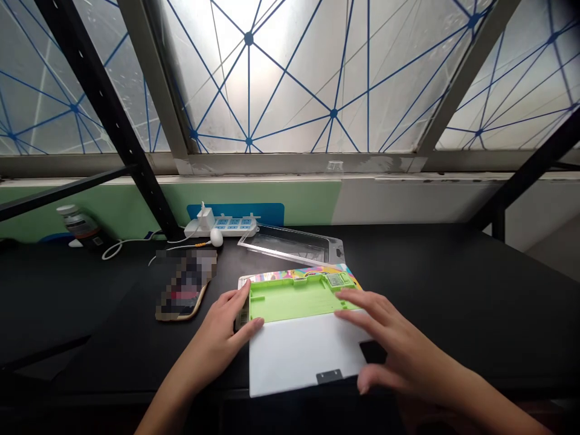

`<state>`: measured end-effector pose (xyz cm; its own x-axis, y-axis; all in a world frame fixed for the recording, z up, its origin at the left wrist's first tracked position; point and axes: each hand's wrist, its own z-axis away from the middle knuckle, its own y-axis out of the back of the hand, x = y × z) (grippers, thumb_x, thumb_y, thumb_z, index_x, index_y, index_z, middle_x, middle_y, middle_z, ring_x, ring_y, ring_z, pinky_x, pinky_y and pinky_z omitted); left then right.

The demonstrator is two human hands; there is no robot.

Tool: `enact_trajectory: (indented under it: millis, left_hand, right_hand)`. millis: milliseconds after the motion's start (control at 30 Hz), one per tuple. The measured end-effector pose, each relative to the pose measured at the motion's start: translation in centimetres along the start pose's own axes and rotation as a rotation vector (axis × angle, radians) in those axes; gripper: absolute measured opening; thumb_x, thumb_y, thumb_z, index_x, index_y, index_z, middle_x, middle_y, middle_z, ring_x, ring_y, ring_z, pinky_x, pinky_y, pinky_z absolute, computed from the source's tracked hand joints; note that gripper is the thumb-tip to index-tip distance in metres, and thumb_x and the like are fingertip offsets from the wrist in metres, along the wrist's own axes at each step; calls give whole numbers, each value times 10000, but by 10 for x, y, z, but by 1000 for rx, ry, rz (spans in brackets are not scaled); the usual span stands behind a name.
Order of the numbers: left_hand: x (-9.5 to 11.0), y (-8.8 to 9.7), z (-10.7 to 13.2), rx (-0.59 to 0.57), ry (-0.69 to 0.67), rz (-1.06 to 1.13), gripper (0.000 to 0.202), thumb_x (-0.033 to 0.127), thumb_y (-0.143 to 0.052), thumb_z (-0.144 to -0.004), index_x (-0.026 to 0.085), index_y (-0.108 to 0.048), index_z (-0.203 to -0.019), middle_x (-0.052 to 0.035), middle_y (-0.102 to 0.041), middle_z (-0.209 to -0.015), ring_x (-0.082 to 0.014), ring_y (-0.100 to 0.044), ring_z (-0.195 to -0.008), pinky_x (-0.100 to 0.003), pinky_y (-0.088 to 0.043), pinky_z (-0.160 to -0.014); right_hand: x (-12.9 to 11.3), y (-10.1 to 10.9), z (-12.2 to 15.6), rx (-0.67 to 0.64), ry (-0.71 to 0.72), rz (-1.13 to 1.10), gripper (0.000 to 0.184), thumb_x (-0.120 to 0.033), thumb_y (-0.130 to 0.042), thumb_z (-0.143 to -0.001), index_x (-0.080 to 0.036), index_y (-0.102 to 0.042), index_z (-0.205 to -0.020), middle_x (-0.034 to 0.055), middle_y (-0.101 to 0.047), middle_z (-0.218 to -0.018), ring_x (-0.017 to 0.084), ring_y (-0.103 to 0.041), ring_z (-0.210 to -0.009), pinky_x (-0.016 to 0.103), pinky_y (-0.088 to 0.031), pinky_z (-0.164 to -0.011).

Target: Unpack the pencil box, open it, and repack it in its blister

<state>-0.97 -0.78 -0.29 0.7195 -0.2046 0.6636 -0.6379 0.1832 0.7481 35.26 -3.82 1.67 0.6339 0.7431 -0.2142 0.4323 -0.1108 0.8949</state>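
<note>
Beneath right hand (399,350) — white tablet (299,353) corner; phone (181,296) blurred.

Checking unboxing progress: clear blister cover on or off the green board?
Off. The clear cover lies behind the green board, not over it.

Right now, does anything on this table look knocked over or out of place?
The dark bottle at the far left seems to lie on its side; nothing looks spilled. The clear plastic tray lies slightly askew behind the green and white board, which the left hand holds at its edge and the right hand presses flat.
</note>
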Motion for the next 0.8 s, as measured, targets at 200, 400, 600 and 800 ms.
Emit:
enact_trajectory:
  millis: [200,400,600,800]
  left_hand:
    - [0,-1,1,49,-42,12,613,549,-376,-1034,275,-405,-1581,-94,-510,-1542,-324,-448,-1433,-512,-352,-1189]
    - [-4,2,1,71,-29,77,658,617,-251,-1050,254,-418,-1573,-88,-521,-1545,-318,-459,-1435,-509,-357,-1191]
    - [10,29,-37,124,-154,-145,554,517,-273,-1075,214,-579,-1424,-106,-655,-1404,-291,-607,-1300,-446,-492,-1076]
    - [25,46,-115,113,-239,-314,482,449,-406,-1037,193,-596,-1398,-137,-578,-1496,-323,-476,-1416,-553,-369,-1154]
  right_hand:
    - [37,-6,22,-198,-455,-223,1142,-664,-810,-719,-348,-197,-1629,123,-175,-1721,408,-283,-1526,572,-372,-1178]
    - [48,2,11,-144,-393,-323,838,-679,-796,-721,-331,-556,-1445,104,-364,-1655,418,-407,-1460,549,-397,-1163]
    - [57,-4,-8,108,-377,-266,391,-526,-549,-986,-251,-667,-1237,131,-674,-1265,306,-655,-1175,474,-552,-988]
    - [47,-13,-7,6,-297,-78,660,-524,-723,-874,-258,-506,-1437,179,-508,-1510,352,-510,-1374,553,-482,-1087]
